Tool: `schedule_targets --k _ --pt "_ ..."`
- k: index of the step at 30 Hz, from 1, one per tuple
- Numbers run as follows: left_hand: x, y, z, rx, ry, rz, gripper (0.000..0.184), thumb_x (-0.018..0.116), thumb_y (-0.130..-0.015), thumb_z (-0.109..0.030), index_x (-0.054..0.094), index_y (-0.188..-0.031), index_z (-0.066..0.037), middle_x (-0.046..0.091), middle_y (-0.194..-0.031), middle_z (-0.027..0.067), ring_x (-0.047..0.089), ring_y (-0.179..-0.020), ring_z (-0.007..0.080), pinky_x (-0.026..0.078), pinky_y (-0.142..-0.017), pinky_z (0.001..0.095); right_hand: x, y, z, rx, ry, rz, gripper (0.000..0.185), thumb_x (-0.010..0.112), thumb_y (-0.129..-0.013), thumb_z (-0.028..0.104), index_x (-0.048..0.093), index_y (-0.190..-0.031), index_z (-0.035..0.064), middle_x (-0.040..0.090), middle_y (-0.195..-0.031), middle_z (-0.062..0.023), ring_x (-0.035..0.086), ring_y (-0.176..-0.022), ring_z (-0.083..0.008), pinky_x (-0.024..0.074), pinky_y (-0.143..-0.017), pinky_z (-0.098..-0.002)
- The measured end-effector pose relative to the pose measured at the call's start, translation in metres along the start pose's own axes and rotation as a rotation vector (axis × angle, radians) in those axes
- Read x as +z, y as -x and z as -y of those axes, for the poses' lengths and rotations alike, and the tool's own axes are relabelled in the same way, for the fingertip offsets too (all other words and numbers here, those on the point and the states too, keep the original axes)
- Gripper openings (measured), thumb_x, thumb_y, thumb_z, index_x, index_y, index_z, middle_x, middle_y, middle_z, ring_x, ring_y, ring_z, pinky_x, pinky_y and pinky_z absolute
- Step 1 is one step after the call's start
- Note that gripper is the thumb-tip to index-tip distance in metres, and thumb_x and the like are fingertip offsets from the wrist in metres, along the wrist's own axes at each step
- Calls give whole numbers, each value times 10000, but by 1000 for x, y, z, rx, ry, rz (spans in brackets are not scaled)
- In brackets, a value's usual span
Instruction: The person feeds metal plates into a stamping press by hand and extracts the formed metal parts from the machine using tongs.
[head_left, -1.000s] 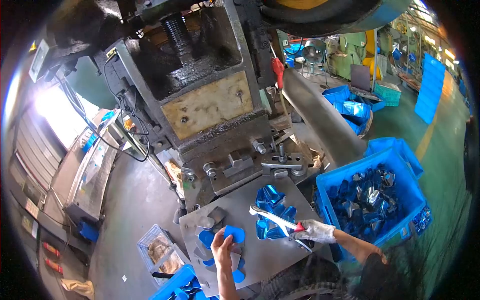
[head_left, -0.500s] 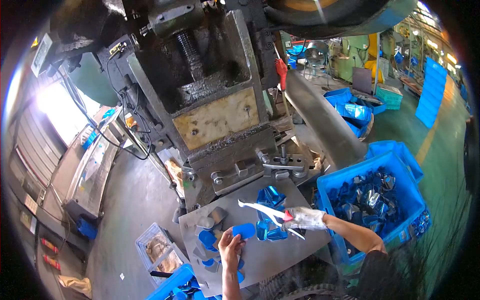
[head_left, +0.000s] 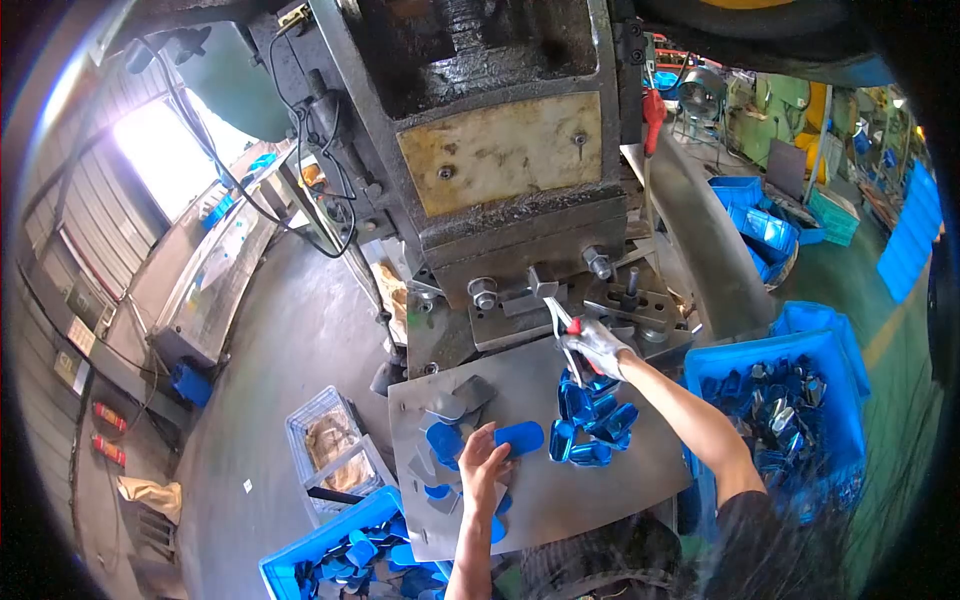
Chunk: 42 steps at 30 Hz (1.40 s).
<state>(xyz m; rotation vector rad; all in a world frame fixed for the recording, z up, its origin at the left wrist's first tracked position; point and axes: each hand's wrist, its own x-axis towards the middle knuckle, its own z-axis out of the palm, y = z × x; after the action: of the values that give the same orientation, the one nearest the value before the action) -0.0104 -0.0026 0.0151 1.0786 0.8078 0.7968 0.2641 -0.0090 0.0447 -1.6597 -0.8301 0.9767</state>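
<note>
Pliers (head_left: 557,320) partly hidden by right hand (head_left: 598,350)

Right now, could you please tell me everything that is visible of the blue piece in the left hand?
The blue piece is a flat plate, perhaps coated metal, rounded at its free end. The left hand pinches its other end, partly hiding it. It points right over the grey tabletop, toward shiny curved blue parts.
</note>
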Motion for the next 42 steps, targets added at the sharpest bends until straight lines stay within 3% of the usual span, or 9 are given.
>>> schedule_targets --k 4,12,15,18,25,29,32,35,42 --pt "5 1 -7 3 18 21 339 588 -801 -29 532 -1134 -57 601 -945 40 585 -828 114 484 -649 235 10 -38 -24 -121 -10 30 169 586 -827 177 537 -775 23 541 -630 -65 491 -476 -132 380 -405 -316" --pt "-2 -11 -5 19 37 -23 279 555 -818 -50 548 -1096 -61 570 -903 23 556 -771 91 496 -658 241 -38 84 0 158 -285 92 222 569 -837 242 510 -845 29 531 -607 -59 551 -515 -165 442 -437 -310" --pt "7 -18 -5 14 28 12 264 529 -833 -34 540 -1096 -53 576 -933 39 569 -800 109 499 -661 243 -60 118 -26 -21 484 26 370 545 -835 366 485 -888 4 571 -650 -126 598 -608 -257 456 -592 -366" --pt "15 -25 -1 22 -1 46 262 521 -840 -29 532 -1101 -46 587 -971 80 598 -817 148 512 -676 257 -57 157 -5 114 704 33 401 518 -852 414 460 -944 28 596 -687 -166 618 -671 -316 470 -599 -398" --pt "32 -25 -7 65 74 85 272 534 -853 -58 508 -1119 -5 599 -1017 119 611 -853 172 510 -726 270 -18 189 -4 -149 1090 236 437 446 -878 450 406 -1134 99 608 -699 -187 615 -638 -348 487 -571 -438" --pt "2 -10 -23 405 -203 -89 306 578 -842 -87 500 -1129 -18 600 -1068 105 591 -916 182 481 -786 283 -22 169 3 -127 1043 149 406 460 -874 443 426 -1058 82 600 -679 -187 612 -624 -349 486 -565 -438" --pt "-30 1 -20 595 -1088 -159 508 699 -653 -78 509 -1123 -68 565 -1118 105 528 -1066 266 417 -906 386 -33 133 12 -103 956 55 364 462 -879 419 434 -976 69 597 -696 -194 608 -668 -364 477 -598 -455" --pt "-26 -5 3 773 -1372 -101 582 727 -568 -115 520 -1112 -93 527 -1166 105 467 -1119 299 350 -959 441 -36 88 21 -150 957 -15 351 463 -876 391 445 -974 55 600 -808 -221 593 -787 -381 453 -657 -478" --pt "-9 -8 21 654 -1438 137 590 731 -584 -142 520 -1134 -107 499 -1156 102 471 -1053 292 389 -884 408 -23 14 24 -165 983 -92 291 491 -840 335 508 -949 65 607 -871 -208 591 -844 -380 470 -707 -462"
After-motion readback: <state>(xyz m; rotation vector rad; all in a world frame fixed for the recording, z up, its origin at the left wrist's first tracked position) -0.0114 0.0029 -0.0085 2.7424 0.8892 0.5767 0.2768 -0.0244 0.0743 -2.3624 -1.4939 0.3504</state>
